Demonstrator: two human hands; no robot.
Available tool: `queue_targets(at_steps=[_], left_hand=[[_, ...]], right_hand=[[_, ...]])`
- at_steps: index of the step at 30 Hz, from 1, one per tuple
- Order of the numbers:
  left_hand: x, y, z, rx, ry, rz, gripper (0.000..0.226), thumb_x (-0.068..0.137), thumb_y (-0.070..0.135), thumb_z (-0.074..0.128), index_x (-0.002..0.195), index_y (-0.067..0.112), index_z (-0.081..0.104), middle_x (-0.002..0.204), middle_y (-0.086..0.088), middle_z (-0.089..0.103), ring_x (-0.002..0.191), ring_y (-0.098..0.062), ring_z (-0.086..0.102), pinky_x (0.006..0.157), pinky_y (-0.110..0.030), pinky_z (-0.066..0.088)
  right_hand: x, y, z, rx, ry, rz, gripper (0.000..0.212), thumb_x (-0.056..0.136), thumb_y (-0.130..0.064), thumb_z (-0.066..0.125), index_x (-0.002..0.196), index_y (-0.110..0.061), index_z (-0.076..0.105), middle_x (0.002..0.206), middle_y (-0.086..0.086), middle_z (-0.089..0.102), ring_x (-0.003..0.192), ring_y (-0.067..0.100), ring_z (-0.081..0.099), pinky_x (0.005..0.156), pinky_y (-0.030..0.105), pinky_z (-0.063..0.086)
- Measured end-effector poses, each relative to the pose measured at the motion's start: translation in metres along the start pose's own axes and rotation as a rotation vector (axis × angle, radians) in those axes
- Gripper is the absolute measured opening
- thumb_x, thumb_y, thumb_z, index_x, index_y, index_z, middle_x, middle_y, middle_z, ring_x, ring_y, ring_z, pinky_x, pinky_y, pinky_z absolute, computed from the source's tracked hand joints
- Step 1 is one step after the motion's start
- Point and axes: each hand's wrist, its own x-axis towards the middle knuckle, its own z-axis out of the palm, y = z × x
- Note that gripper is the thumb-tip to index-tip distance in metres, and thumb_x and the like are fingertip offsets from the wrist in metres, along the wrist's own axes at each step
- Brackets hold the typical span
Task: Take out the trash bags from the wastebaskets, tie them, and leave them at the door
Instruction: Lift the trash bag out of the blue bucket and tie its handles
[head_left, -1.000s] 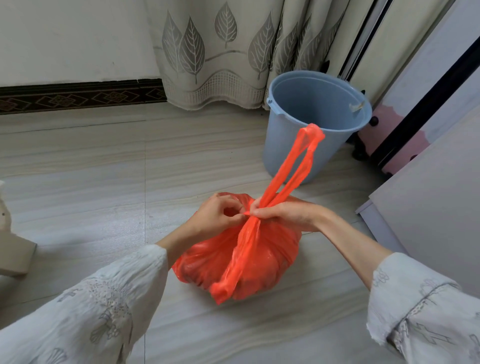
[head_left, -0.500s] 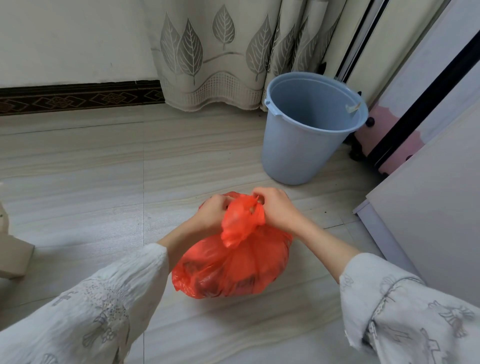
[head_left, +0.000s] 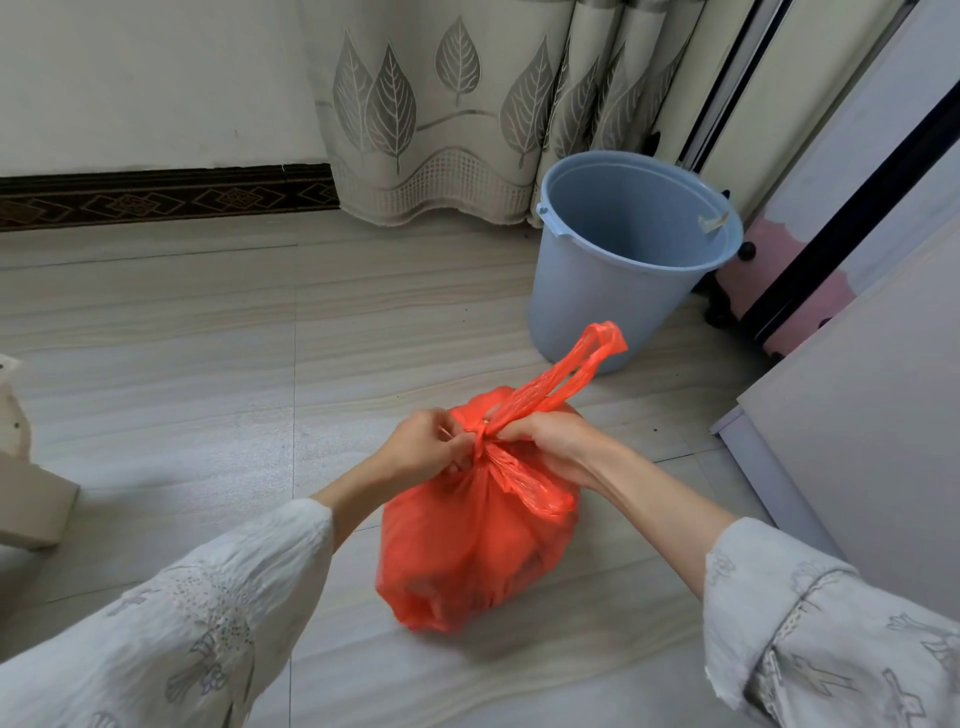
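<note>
A person crouched over a tiled floor (head_left: 156, 374) works the neck of a full orange trash bag (head_left: 467, 551), which sits on the floor near the middle of the view, just in front of a blue wastebasket (head_left: 613, 291). The left hand (head_left: 421, 447) pinches the gathered plastic at the bag's neck, fingers curled tight around it. The right hand (head_left: 550, 441) grips the same spot from the other side, thumb and fingers closed on the twisted plastic. Both hands meet at the knot point, touching or almost touching each other.

Half a second ago the bag's handles were bunched in a crumpled wad between the two hands; now one looped handle (head_left: 576, 369) stands stretched out, angling up and to the right toward the wastebasket's wall, while a second strip of plastic (head_left: 524, 483) lies folded down over the bag's front right shoulder. The hands sit slightly lower and nearer the camera than before. The bag itself has not left its place on the floor.

The wastebasket stands upright and unlined against a leaf-patterned curtain (head_left: 431, 119), with a scrap of pale tape (head_left: 714, 221) stuck at its far right rim. A pale cabinet panel (head_left: 857, 441) fills the right edge, and loose white sleeves (head_left: 182, 634) cover both forearms.
</note>
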Motion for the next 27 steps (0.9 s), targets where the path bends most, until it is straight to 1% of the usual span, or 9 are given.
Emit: queue_targets(at_steps=[3, 6, 9, 13, 15, 18, 22, 24, 27], left_hand=[[0.001, -0.003, 0.001, 0.018, -0.022, 0.010, 0.009, 0.089, 0.011, 0.054, 0.096, 0.016, 0.052, 0.064, -0.002, 0.062, 0.044, -0.007, 0.056, 0.049, -0.021, 0.045], [0.000, -0.005, 0.001, 0.364, 0.044, 0.219, 0.017, 0.088, 0.012, 0.049, 0.101, 0.014, 0.058, 0.071, -0.008, 0.068, 0.055, -0.016, 0.060, 0.059, -0.025, 0.044], [-0.004, -0.006, -0.001, 0.654, 0.048, 0.357, 0.016, 0.089, 0.023, 0.042, 0.095, 0.013, 0.053, 0.087, -0.014, 0.066, 0.081, -0.036, 0.059, 0.064, -0.036, 0.042], [-0.010, 0.000, -0.001, 0.920, 0.001, 0.436, 0.017, 0.091, 0.029, 0.034, 0.080, 0.017, 0.037, 0.093, -0.009, 0.061, 0.082, -0.035, 0.058, 0.058, -0.034, 0.033], [-0.014, 0.006, 0.001, 0.953, -0.015, 0.480, 0.019, 0.092, 0.029, 0.033, 0.077, 0.018, 0.033, 0.089, -0.009, 0.061, 0.078, -0.035, 0.057, 0.057, -0.034, 0.030], [-0.016, 0.022, 0.007, 0.950, -0.012, 0.552, 0.020, 0.091, 0.028, 0.035, 0.074, 0.017, 0.034, 0.084, -0.010, 0.063, 0.075, -0.035, 0.055, 0.056, -0.033, 0.025], [-0.019, 0.039, 0.007, 0.929, -0.007, 0.644, 0.020, 0.090, 0.026, 0.037, 0.073, 0.015, 0.037, 0.081, -0.013, 0.064, 0.073, -0.036, 0.055, 0.058, -0.035, 0.029], [-0.021, 0.044, 0.005, 0.934, -0.015, 0.666, 0.019, 0.089, 0.024, 0.038, 0.073, 0.015, 0.038, 0.078, -0.013, 0.064, 0.068, -0.035, 0.053, 0.056, -0.034, 0.026], [-0.024, 0.048, 0.004, 0.972, -0.029, 0.667, 0.018, 0.089, 0.023, 0.039, 0.072, 0.017, 0.035, 0.076, -0.013, 0.063, 0.066, -0.033, 0.050, 0.056, -0.033, 0.023]], right_hand=[[-0.002, 0.000, 0.002, -0.090, 0.052, -0.067, 0.025, 0.069, 0.013, 0.063, 0.072, -0.011, 0.066, 0.081, 0.011, 0.066, 0.077, 0.023, 0.062, 0.081, 0.038, 0.053], [-0.003, -0.003, -0.001, -0.130, 0.062, -0.142, 0.026, 0.068, 0.014, 0.063, 0.069, -0.012, 0.066, 0.074, 0.008, 0.066, 0.070, 0.019, 0.062, 0.076, 0.034, 0.053], [-0.004, -0.008, -0.004, -0.114, 0.011, -0.153, 0.021, 0.081, 0.003, 0.059, 0.067, -0.011, 0.065, 0.061, 0.001, 0.067, 0.057, 0.009, 0.062, 0.064, 0.023, 0.051], [0.007, -0.022, -0.003, 0.165, 0.188, -0.038, 0.038, 0.098, -0.026, 0.038, 0.066, -0.016, 0.055, 0.044, -0.006, 0.062, 0.049, 0.012, 0.060, 0.050, 0.021, 0.044], [0.014, -0.030, -0.010, 0.382, 0.266, 0.084, 0.039, 0.098, -0.023, 0.032, 0.063, -0.016, 0.047, 0.037, 0.000, 0.059, 0.047, 0.019, 0.053, 0.052, 0.024, 0.035], [0.015, -0.040, -0.023, 0.635, 0.293, 0.209, 0.033, 0.090, -0.013, 0.028, 0.059, -0.016, 0.039, 0.032, 0.003, 0.054, 0.046, 0.018, 0.044, 0.053, 0.025, 0.034], [0.010, -0.054, -0.048, 0.814, 0.435, 0.250, 0.024, 0.056, -0.008, 0.023, 0.033, -0.014, 0.020, 0.027, -0.001, 0.016, 0.022, 0.015, 0.016, 0.045, 0.020, 0.020], [0.009, -0.056, -0.067, 0.808, 0.504, 0.251, 0.034, 0.061, -0.009, 0.021, 0.028, -0.014, 0.014, 0.027, 0.000, 0.010, 0.022, 0.015, 0.010, 0.043, 0.013, 0.021], [0.009, -0.051, -0.086, 0.819, 0.546, 0.253, 0.061, 0.085, -0.017, 0.016, 0.025, -0.014, 0.011, 0.025, 0.001, 0.007, 0.021, 0.014, 0.009, 0.049, 0.015, 0.021]])
